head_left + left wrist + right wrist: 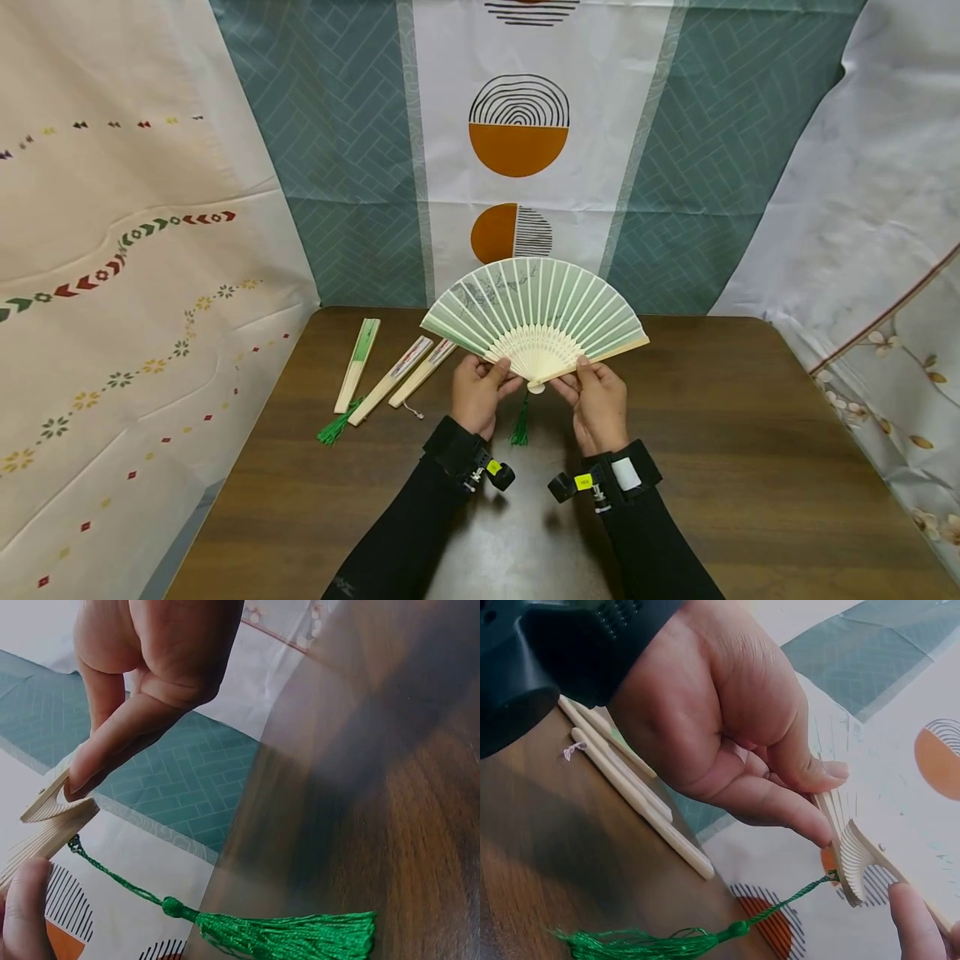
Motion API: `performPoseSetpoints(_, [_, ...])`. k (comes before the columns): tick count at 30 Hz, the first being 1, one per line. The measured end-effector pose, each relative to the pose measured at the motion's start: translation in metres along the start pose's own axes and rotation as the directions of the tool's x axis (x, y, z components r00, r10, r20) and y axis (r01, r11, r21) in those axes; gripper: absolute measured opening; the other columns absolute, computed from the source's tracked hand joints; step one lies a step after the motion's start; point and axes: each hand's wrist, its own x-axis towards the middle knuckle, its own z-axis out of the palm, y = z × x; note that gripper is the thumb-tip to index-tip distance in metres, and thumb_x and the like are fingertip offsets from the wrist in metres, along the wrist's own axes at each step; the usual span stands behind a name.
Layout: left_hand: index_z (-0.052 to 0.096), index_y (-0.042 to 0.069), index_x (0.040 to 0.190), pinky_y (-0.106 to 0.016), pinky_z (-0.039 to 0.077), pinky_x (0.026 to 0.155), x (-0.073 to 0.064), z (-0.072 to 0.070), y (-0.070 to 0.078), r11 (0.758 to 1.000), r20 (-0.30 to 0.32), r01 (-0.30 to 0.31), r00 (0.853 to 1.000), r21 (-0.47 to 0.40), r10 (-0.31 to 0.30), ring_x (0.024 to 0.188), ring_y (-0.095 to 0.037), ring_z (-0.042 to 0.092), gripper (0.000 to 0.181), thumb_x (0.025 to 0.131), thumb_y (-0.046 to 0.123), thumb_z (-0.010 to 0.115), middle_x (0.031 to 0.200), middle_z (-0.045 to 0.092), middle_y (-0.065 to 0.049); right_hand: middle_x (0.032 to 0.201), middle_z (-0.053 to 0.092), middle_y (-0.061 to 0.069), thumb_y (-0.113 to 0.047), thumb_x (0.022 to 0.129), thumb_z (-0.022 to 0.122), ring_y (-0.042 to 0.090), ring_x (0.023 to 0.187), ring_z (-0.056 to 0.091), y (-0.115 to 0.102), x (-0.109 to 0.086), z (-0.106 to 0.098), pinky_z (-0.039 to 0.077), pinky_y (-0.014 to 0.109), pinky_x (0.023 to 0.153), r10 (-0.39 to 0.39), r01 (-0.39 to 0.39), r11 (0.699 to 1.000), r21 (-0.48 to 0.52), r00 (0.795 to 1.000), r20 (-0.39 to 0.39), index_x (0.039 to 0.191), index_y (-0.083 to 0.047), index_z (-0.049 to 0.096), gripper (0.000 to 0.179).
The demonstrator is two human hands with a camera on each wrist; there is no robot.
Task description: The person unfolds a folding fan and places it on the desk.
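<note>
A pale green folding fan (536, 312) with cream ribs is spread wide and held up above the table. My left hand (480, 392) pinches its left outer stick between thumb and fingers. On the other side my right hand (597, 404) pinches the right outer stick the same way. From the fan's pivot, between the two hands, hangs a green tassel (521, 423). The right wrist view shows the left hand (735, 727) close up, gripping the ribs near the pivot. Part of the fan's leaf lies outside the left wrist view.
Three folded fans lie on the brown table (750, 467) left of my hands: one with a green leaf (357, 365), a middle one (390, 381) and another (422, 372) partly behind the open fan. A patterned curtain (345, 167) hangs behind the table.
</note>
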Motion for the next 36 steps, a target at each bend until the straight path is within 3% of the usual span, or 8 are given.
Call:
performPoseSetpoints(15, [0.056,-0.015,0.14,-0.022,0.072,0.084,-0.001,0.005,-0.006,0.996,-0.035,-0.028,0.999,-0.086,0.025,0.088,-0.012,0.073,0.028,0.114,-0.006,0.061,0.104,0.07,-0.009,0.109,0.073,0.006,-0.013,0.123,0.047,0.01,0.091,0.083,0.003,-0.001,0.005,0.072,0.022,0.085,-0.047,0.052,0.994,0.091,0.997,-0.058,0.121,0.01,0.057,0.025])
performPoseSetpoints(36, [0.055,-0.012,0.149,-0.023,0.072,0.089,-0.006,0.011,-0.006,0.987,-0.05,-0.034,0.998,-0.157,0.026,0.094,-0.013,0.072,0.034,0.115,-0.006,0.057,0.108,0.068,-0.008,0.108,0.077,0.005,-0.014,0.123,0.047,0.01,0.09,0.084,0.003,-0.003,0.01,0.072,0.023,0.087,-0.028,0.053,0.973,0.224,0.993,-0.114,0.131,0.01,0.06,0.028])
